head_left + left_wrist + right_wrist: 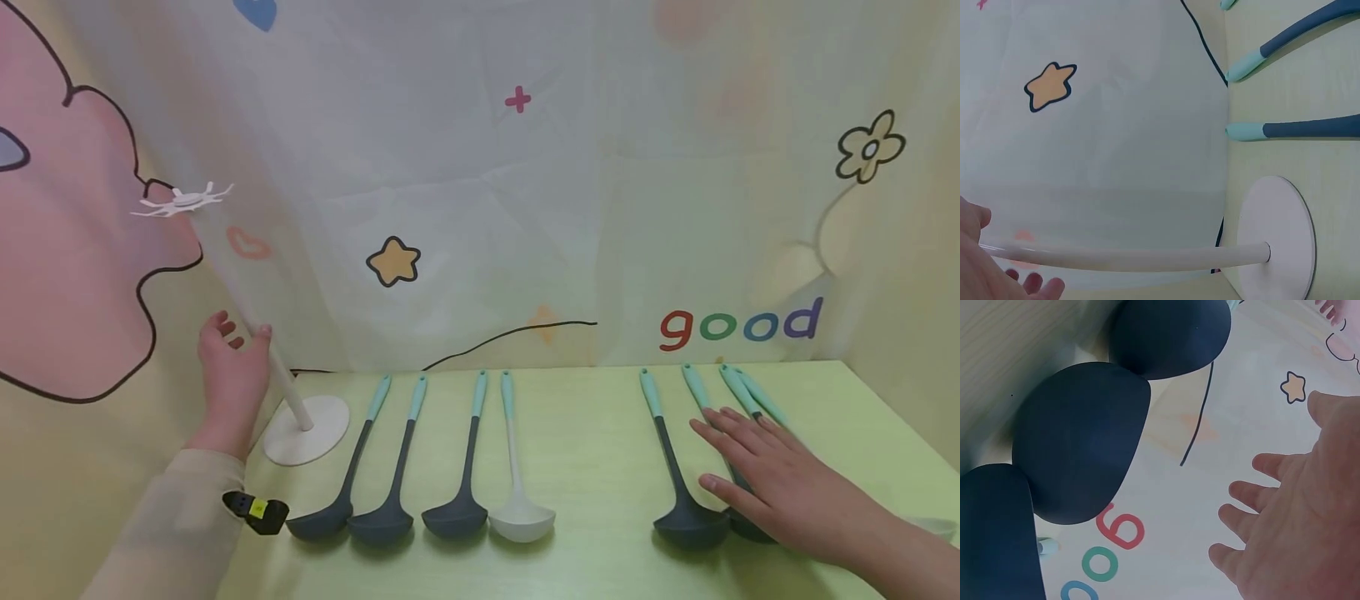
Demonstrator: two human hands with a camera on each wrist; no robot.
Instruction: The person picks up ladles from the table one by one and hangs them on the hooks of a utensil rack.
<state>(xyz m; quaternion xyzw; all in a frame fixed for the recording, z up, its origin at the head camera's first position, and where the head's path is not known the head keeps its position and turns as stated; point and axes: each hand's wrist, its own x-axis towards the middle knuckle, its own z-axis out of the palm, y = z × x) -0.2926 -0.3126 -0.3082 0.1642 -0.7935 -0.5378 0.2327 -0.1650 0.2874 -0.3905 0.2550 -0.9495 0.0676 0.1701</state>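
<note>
The left hand (231, 371) was beside the white stand (289, 390), fingers loosely curved, gripping nothing. The right hand (783, 479), straight-fingered and empty, was above dark ladles (692, 527).

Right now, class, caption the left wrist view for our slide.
Bare left hand at a slim white pole on a flat, round white base.

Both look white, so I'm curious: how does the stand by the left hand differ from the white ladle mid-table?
The stand rises from the table, while the white ladle lies down on it.
The stand has a round base and spread prongs on top; the white ladle has a bowl and a mint-green handle.
The left hand is at the stand; neither hand is at the white ladle.
Both are slim and mostly white.
</note>
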